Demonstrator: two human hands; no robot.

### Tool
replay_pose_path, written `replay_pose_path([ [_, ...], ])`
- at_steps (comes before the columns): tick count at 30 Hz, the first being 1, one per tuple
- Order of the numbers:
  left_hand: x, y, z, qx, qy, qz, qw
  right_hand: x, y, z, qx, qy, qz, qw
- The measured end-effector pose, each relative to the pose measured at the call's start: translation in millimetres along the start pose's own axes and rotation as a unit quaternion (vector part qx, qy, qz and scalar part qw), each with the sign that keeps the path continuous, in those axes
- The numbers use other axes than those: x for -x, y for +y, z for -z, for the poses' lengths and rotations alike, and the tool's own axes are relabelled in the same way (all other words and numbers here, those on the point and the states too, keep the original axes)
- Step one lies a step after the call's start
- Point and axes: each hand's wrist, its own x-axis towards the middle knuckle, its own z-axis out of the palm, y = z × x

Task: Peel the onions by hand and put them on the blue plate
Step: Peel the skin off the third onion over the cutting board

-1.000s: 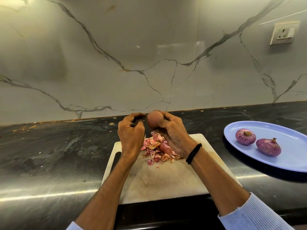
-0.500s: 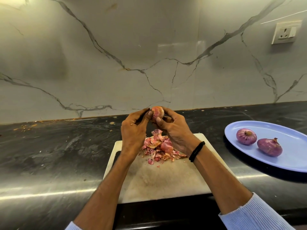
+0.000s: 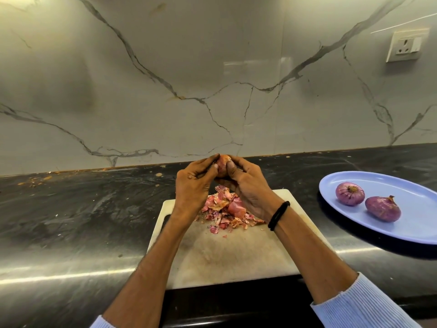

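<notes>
- Head view: both hands are raised together above the far edge of the board (image 3: 236,256), and the onion (image 3: 222,164) is held between them.
- The left hand (image 3: 192,183) pinches the onion's left side. Its thumb and fingertips are on the skin, and the back of the hand faces the camera.
- The right hand (image 3: 248,185) grips the onion from the right, with the thumb pressed on its front and the fingers curled behind it.
- Only the top of the onion shows between the fingers. It looks pale pink-brown, and I cannot tell how much skin is on it.
- A black band (image 3: 279,215) sits round the right wrist, and a light blue ribbed sleeve (image 3: 361,306) covers that arm near the elbow.
- Under the hands, a heap of pink and tan peels (image 3: 222,209) lies on the far half of the white board. A few scraps lie just in front of the heap.
- A larger pink lump in the heap is partly behind the right hand. I cannot tell whether it is an onion or a peel.
- The board lies on the dark, glossy table (image 3: 82,221).
- The blue plate (image 3: 413,223) stands on the table to the right of the board, apart from it, and is cut off by the frame's edge.
- Two smooth purple onions lie on the plate, near each other but not touching. The rear onion (image 3: 350,194) has its root end toward the camera. The front onion (image 3: 383,209) lies on its side with a dry tip pointing up.
- Behind the table is a veined marble wall (image 3: 165,79), with a socket (image 3: 405,46) at the upper right.
</notes>
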Motion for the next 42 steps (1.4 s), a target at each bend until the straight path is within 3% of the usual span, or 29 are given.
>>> replay_pose_path([
  [4, -1, 3, -3, 0.006, -0.016, 0.03, 0.999, 2, -7, 0, -0.09, 0.008, -0.024, 0.996],
  [7, -3, 0, -4, -0.003, -0.035, 0.048, 0.998, 1, -5, 0, -0.087, 0.005, -0.019, 0.996],
  [11, -4, -2, -1, -0.004, -0.02, 0.051, 0.998, -4, 4, 4, 0.105, 0.021, 0.07, 0.992],
  [15, -6, -5, 2, 0.03, 0.011, 0.061, 0.998, -7, 11, 7, 0.314, 0.03, 0.186, 0.931],
  [17, -5, -6, 3, 0.068, 0.014, 0.076, 0.995, -7, 12, 6, 0.356, 0.029, 0.214, 0.909],
  [26, -7, -5, 1, 0.135, 0.013, 0.108, 0.985, -9, 21, 9, 0.432, 0.035, 0.325, 0.84],
  [34, -6, -7, 0, 0.137, 0.005, 0.115, 0.984, -10, 23, 12, 0.476, 0.038, 0.358, 0.803],
  [40, -6, -5, -1, 0.139, 0.009, 0.099, 0.985, -9, 23, 10, 0.447, 0.038, 0.339, 0.827],
  [42, -6, -5, -1, 0.129, 0.01, 0.093, 0.987, -9, 23, 10, 0.463, 0.037, 0.337, 0.819],
])
